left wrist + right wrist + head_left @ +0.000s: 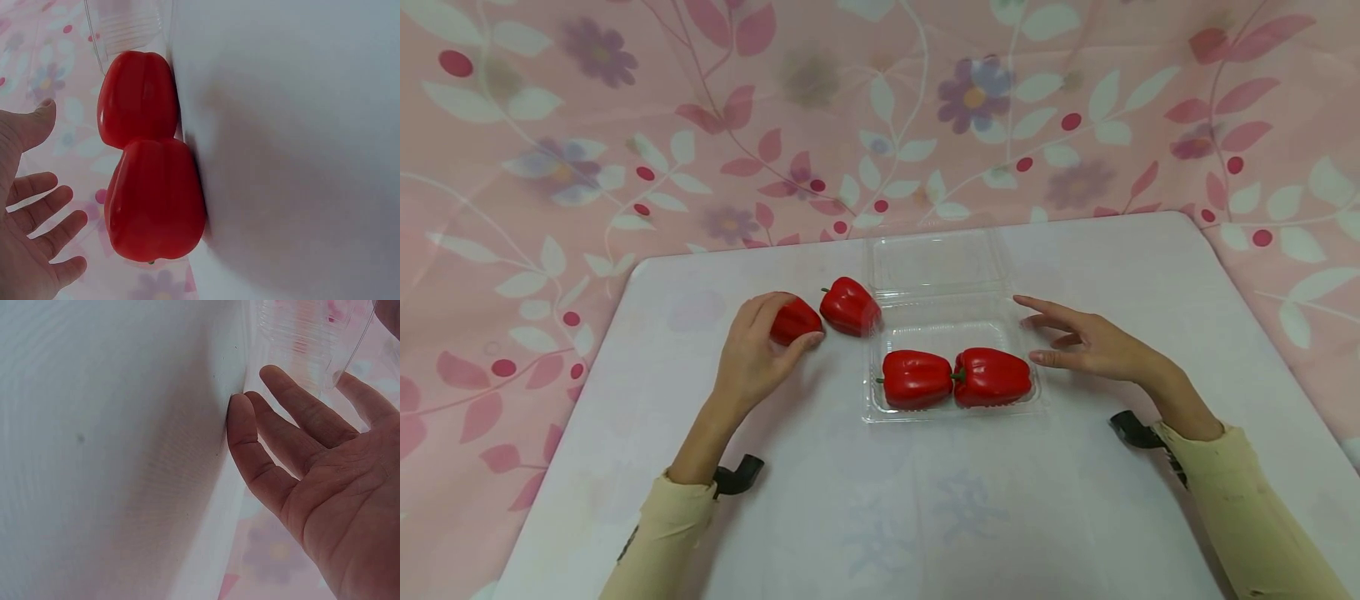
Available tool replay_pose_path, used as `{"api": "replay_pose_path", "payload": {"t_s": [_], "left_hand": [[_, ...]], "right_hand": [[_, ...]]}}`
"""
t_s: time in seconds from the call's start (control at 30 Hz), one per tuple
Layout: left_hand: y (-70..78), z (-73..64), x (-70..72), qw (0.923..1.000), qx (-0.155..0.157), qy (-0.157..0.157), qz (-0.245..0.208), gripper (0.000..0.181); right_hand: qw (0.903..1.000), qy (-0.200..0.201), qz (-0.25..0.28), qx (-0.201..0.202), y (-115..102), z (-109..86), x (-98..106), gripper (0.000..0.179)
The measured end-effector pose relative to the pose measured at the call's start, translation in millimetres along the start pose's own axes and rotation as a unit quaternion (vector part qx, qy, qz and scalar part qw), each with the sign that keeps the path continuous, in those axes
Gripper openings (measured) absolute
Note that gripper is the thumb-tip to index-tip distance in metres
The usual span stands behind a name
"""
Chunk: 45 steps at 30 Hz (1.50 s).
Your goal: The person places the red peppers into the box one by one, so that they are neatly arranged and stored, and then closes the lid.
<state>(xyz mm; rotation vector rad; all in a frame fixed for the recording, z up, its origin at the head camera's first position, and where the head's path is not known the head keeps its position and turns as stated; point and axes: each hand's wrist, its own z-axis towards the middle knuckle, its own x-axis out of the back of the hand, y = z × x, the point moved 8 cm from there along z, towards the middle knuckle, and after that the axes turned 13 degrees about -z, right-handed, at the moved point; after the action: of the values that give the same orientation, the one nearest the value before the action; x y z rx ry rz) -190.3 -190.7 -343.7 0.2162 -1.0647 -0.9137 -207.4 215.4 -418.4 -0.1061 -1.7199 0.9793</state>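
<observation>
My left hand (751, 354) hovers over the leftmost red bell pepper (799, 322), fingers spread. In the left wrist view a gap shows between the fingers (53, 237) and that pepper (155, 200). A second bell pepper (848, 307) lies against it, by the left side of a clear plastic clamshell box (868, 408). Inside the box's front half, two more red peppers, one left (917, 379) and one right (994, 377), lie side by side. My right hand (1090, 343) is at the box's right side, fingers loosely bent and holding nothing; whether a fingertip touches the plastic I cannot tell.
The box's clear lid (940, 260) lies folded back toward the table's far edge. A white cloth covers the table (925, 517). Behind it hangs a pink floral curtain (880, 108). A black wrist mount sits at each sleeve, left (739, 475) and right (1135, 431).
</observation>
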Motion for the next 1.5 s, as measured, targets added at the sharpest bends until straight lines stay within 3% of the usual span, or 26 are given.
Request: {"api": "replay_pose_path", "payload": {"t_s": [0.63, 1.07, 1.5], "left_hand": [[-24.3, -2.2, 3.1, 0.9994, 0.030, -0.014, 0.011, 0.062], [-37.4, -2.7, -3.0, 0.9968, 0.050, -0.055, 0.029, 0.071], [-44.7, -3.0, -5.3, 0.9947, 0.065, -0.072, 0.036, 0.069]], "right_hand": [[1.0000, -0.002, 0.002, 0.003, 0.9, -0.1, -0.7, 0.080], [1.0000, -0.002, 0.002, -0.002, -0.1, -0.3, -0.4, 0.080], [1.0000, 0.000, 0.001, -0.001, -1.1, -1.0, 0.2, 0.080]]}}
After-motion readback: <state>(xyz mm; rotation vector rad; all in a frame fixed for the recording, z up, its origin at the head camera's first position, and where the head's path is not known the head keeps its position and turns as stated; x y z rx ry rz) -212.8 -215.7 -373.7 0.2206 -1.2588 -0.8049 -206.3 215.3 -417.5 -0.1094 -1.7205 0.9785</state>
